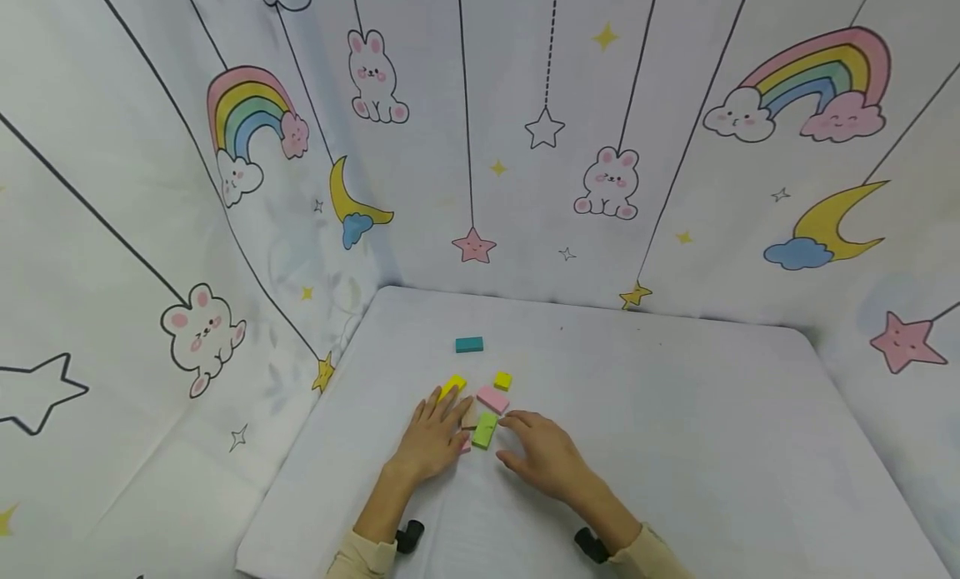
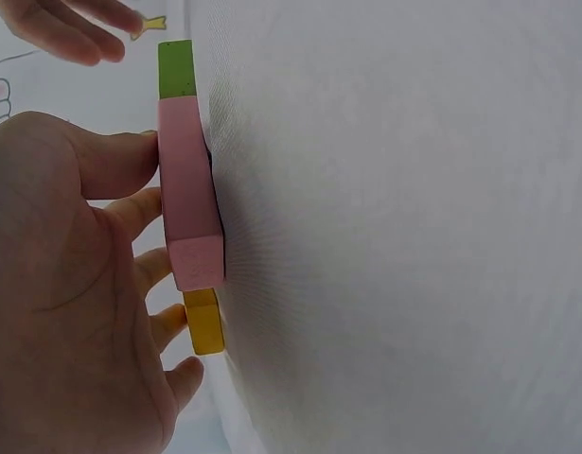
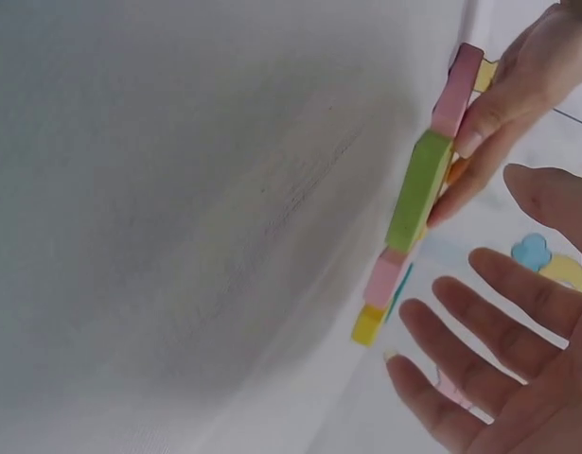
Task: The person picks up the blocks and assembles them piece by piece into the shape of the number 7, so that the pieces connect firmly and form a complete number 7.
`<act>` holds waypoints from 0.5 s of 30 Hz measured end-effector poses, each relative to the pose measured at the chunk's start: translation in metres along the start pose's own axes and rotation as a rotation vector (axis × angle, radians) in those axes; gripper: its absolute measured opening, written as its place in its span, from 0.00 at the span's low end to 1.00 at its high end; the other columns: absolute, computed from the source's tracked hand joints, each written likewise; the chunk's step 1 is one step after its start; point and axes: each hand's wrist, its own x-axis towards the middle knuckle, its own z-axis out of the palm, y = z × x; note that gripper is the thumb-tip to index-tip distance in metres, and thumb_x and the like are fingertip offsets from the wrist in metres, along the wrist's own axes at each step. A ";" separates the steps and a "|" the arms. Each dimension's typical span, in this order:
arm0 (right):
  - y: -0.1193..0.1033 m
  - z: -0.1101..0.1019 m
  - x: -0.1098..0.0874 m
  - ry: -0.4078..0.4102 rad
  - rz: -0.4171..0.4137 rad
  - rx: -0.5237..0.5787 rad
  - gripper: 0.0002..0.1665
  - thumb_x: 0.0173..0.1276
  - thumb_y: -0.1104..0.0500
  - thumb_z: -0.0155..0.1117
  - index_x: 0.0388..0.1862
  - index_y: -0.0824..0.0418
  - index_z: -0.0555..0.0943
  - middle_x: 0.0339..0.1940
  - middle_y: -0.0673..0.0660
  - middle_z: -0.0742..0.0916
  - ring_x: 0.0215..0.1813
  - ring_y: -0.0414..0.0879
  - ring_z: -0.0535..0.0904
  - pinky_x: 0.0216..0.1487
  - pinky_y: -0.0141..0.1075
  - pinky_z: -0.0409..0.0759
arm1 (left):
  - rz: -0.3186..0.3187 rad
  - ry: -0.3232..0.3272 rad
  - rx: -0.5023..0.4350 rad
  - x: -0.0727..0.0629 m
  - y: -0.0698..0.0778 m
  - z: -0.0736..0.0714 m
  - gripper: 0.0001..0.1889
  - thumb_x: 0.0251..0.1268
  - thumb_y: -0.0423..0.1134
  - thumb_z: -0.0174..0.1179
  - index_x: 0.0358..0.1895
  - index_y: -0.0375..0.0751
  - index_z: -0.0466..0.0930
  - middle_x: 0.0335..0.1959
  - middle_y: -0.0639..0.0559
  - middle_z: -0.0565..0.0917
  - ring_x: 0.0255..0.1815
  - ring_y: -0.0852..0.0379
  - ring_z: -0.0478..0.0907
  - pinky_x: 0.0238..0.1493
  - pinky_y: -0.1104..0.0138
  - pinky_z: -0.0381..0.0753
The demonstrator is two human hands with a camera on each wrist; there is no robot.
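Observation:
My left hand (image 1: 426, 441) lies over the left side of a group of small blocks, its fingers spread. They partly cover a yellow block (image 1: 454, 384), a tan block (image 1: 469, 416) and a pink block (image 1: 466, 447). In the left wrist view, the thumb is right at the pink block (image 2: 189, 180). To the right of the group is my right hand (image 1: 547, 454), fingers relaxed and nothing held. Its fingertips are close to a light green block (image 1: 485, 430). Behind that lie another pink block (image 1: 492, 398) and a small yellow block (image 1: 502, 381).
A teal block (image 1: 469, 344) lies apart, farther back on the white-covered table (image 1: 675, 412). White cloth printed with rainbows, bunnies and stars hangs behind the table (image 1: 525, 187) and along its sides. A black strap piece is on each wrist.

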 end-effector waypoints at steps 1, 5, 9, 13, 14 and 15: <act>-0.001 0.001 0.001 0.001 -0.001 -0.006 0.31 0.66 0.42 0.76 0.64 0.53 0.83 0.64 0.52 0.85 0.64 0.50 0.82 0.61 0.48 0.83 | 0.000 0.000 0.002 0.000 0.000 0.000 0.31 0.80 0.49 0.52 0.82 0.47 0.63 0.83 0.40 0.59 0.84 0.33 0.48 0.79 0.35 0.51; -0.005 0.005 0.006 0.006 -0.003 -0.030 0.31 0.66 0.41 0.76 0.64 0.53 0.83 0.63 0.52 0.86 0.62 0.49 0.84 0.59 0.47 0.84 | -0.003 0.001 0.027 0.000 -0.001 0.002 0.31 0.82 0.50 0.50 0.82 0.49 0.62 0.84 0.41 0.58 0.84 0.34 0.48 0.79 0.36 0.51; -0.008 0.008 0.010 0.014 -0.010 -0.037 0.32 0.66 0.41 0.75 0.64 0.54 0.83 0.61 0.53 0.87 0.59 0.49 0.85 0.57 0.47 0.85 | 0.002 0.006 0.030 -0.001 -0.002 0.003 0.30 0.82 0.51 0.49 0.82 0.49 0.62 0.84 0.42 0.58 0.84 0.34 0.48 0.79 0.36 0.52; -0.008 0.012 0.014 0.011 -0.026 -0.045 0.32 0.66 0.41 0.76 0.64 0.54 0.82 0.60 0.53 0.87 0.58 0.49 0.85 0.55 0.47 0.86 | 0.010 0.006 0.017 0.000 -0.001 0.001 0.31 0.81 0.50 0.51 0.81 0.48 0.63 0.83 0.40 0.59 0.84 0.32 0.49 0.78 0.35 0.52; -0.008 0.013 0.015 0.012 -0.032 -0.046 0.32 0.66 0.41 0.76 0.64 0.54 0.82 0.61 0.53 0.87 0.57 0.49 0.85 0.55 0.47 0.86 | 0.011 0.003 0.019 0.000 -0.001 0.001 0.31 0.81 0.50 0.52 0.82 0.48 0.63 0.83 0.40 0.59 0.84 0.32 0.49 0.78 0.35 0.52; -0.008 0.014 0.015 0.015 -0.039 -0.049 0.32 0.65 0.41 0.76 0.63 0.54 0.83 0.61 0.53 0.86 0.57 0.49 0.86 0.54 0.46 0.86 | 0.011 0.004 0.020 0.000 -0.001 0.001 0.31 0.81 0.50 0.51 0.82 0.48 0.63 0.83 0.40 0.59 0.84 0.32 0.49 0.78 0.35 0.52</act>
